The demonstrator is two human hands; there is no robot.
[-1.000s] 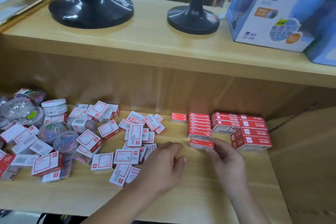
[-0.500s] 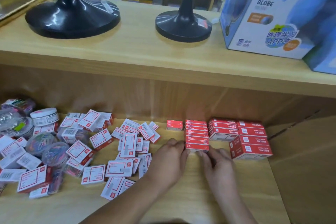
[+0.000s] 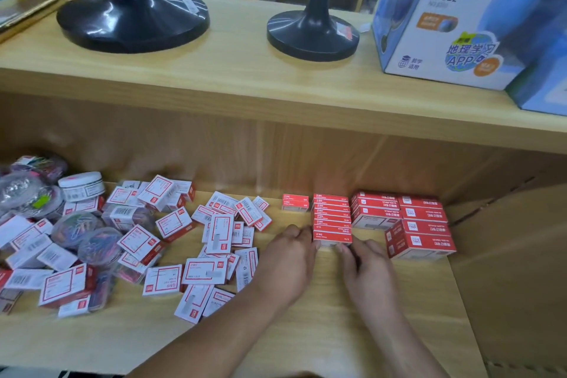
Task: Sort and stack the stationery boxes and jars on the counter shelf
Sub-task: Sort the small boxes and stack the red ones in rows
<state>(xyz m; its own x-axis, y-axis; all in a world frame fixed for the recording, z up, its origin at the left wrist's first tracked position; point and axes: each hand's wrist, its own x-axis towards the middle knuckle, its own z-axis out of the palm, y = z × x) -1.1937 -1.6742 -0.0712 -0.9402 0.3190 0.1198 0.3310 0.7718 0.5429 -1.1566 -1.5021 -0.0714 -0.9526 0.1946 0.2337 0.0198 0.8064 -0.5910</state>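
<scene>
Touching front red box [image 3: 332,238]: left hand [image 3: 288,258] fingers [image 3: 302,232] curled on end, right hand [image 3: 366,270] fingers [image 3: 344,249] straight; loose boxes [image 3: 218,232] scattered left.

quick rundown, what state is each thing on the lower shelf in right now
small red boxes, packed in one neat row
front box, touched by both hands
left hand, at its left end
right hand, fingers on its front
larger red boxes, stacked at right
white-labelled boxes, loose heap
clip jars, jumbled at left

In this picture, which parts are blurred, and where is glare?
Head view: the loose boxes and jars at left look smeared; the red row of boxes is sharper. Head view: glare streaks the large black base.
</scene>
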